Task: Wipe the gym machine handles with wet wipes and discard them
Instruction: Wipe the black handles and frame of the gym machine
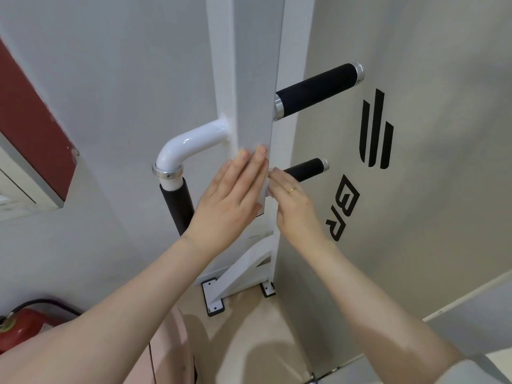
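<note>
A white gym machine post (249, 79) stands upright in front of me. A long black foam handle (318, 90) sticks out to its upper right, and a shorter black handle (306, 171) sits lower right. A bent white tube (188, 144) on the left leads down to a vertical black handle (177, 206). My left hand (230, 200) lies flat on the post's front face, fingers straight. My right hand (291, 206) reaches the post's right edge, fingertips just in front of the short handle. No wet wipe can be made out for certain between the hands.
The post's white brace and bolted foot plates (213, 299) rest on a beige floor. A wall panel with a black logo (375, 131) is to the right. A red fire extinguisher (19, 325) sits at the lower left, and a red-faced panel (30, 117) hangs on the left.
</note>
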{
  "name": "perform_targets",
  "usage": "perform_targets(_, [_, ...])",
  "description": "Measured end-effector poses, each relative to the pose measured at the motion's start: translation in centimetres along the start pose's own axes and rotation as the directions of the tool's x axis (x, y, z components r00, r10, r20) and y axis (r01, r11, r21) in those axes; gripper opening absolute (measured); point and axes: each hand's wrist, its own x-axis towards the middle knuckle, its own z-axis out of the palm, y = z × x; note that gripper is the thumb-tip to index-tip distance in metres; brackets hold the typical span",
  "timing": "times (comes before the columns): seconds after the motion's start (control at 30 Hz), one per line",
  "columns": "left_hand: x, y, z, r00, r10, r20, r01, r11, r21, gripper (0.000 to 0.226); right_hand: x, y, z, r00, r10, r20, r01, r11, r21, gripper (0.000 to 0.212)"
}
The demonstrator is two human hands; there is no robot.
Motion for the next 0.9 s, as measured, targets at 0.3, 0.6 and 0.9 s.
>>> perform_targets(0.3, [-0.2, 0.2, -0.3, 1.000, 0.007, -0.016, -0.006, 1.000, 0.012, 0.072, 1.7, 2.6, -3.8, 0.972, -0.013, 0.234, 0.035, 0.995, -0.089, 0.063])
perform_targets(0.6, [-0.2, 0.5, -0.6, 0.999, 0.019, -0.036, -0.019, 1.000, -0.001, 0.071, 2.2, 4.1, -3.7, 0.804, 0.593, -0.046, -0.580, 0.799, 0.159, 0.050])
perform_targets(0.9, [-0.3, 0.0, -1.2, 0.999, 0.031, 0.014, -0.031, 0.999, 0.020, 0.073, 1.7, -0.3, -1.7, 0.390, 0.667, 0.635, -0.327, -0.544, 0.772, 0.039])
